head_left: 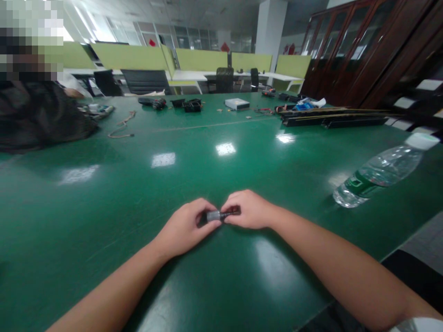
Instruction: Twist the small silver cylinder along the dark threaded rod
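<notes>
Big green table (194, 180) is filling my view, with a bottle (377, 173) standing toward its right edge. Closer to the near edge, my left hand (187, 226) and right hand (251, 210) are curling almost closed, both pinching a little grey-and-black gadget (213, 216) between them.

head cam, facing fwd & down, near grn table (194, 177)

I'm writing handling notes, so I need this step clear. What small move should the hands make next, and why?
Probably a gentle trial twist by the right hand: its fingers pinch the thin dark end of the piece, while the left hand grips the thicker end and can steady it. Whether the ends come apart, I cannot tell.
</notes>
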The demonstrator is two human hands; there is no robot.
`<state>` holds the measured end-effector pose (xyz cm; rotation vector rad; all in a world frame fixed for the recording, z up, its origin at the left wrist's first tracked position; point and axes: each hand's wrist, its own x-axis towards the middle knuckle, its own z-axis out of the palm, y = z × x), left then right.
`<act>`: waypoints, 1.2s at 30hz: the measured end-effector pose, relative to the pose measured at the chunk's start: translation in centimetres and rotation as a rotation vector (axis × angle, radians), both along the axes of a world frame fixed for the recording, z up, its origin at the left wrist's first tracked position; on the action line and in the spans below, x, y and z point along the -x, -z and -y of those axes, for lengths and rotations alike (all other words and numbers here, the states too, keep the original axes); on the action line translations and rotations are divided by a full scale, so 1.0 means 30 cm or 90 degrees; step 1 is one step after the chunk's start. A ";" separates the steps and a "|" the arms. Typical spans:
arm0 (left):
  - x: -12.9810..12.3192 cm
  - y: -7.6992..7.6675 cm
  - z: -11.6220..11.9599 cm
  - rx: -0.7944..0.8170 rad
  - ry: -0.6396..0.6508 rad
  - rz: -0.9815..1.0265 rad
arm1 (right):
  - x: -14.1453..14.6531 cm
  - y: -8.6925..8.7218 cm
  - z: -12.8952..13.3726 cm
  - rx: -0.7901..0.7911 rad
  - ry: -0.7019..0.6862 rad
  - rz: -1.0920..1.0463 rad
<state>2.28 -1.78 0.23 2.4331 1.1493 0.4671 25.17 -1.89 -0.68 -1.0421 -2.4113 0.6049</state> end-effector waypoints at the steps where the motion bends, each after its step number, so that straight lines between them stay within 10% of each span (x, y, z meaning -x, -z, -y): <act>1: 0.000 0.000 0.000 -0.001 0.000 -0.001 | 0.000 0.000 0.000 0.000 -0.001 0.000; 36: -0.007 -0.015 0.007 0.013 -0.008 -0.004 | -0.025 -0.004 -0.007 -0.005 -0.003 0.012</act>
